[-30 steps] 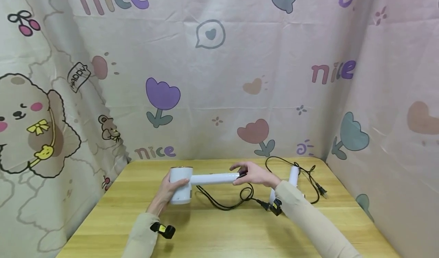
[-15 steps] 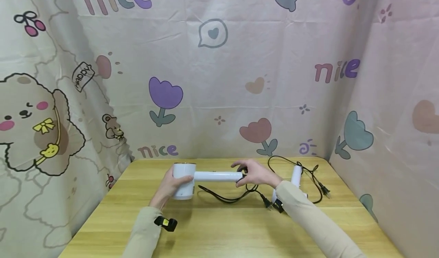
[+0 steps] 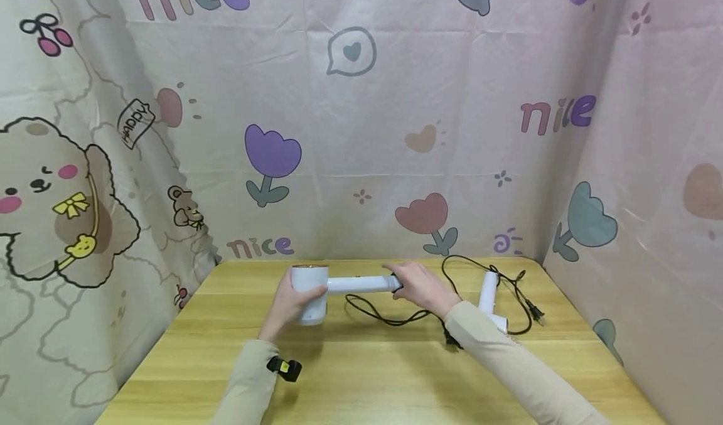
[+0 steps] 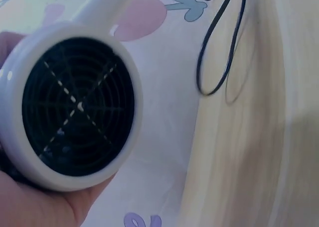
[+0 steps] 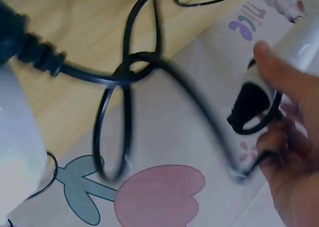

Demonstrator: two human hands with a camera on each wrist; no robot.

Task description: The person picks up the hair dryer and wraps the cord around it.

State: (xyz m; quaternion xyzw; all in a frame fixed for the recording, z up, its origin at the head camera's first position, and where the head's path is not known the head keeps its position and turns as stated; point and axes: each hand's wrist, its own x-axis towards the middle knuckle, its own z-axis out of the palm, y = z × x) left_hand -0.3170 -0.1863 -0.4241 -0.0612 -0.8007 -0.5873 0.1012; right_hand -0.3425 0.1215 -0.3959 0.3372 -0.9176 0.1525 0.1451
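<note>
A white hair dryer (image 3: 361, 284) is held level above the table, its round head to the left and its handle to the right. My left hand (image 3: 292, 301) grips the head, thumb across the front. In the left wrist view the dark round grille (image 4: 79, 106) faces the camera. At the handle's tail end my right hand (image 3: 422, 287) holds on. The right wrist view has the thumb (image 5: 279, 70) against the handle end and fingers curled by the black power cord (image 5: 199, 105). This cord hangs in loops below the handle; its plug (image 3: 452, 339) is partly hidden by the right sleeve.
A second white hair dryer (image 3: 489, 293) lies at the right of the wooden table (image 3: 361, 381), partly behind the right forearm. Its black cord loops behind it, with the plug (image 3: 534, 312) near the right edge. Printed curtains (image 3: 361, 130) hang at the back and sides.
Both hands and the held hair dryer have shifted slightly right and up. The right fingers have come further over the handle's end. The hanging cord moved along; the second hair dryer stays put.
</note>
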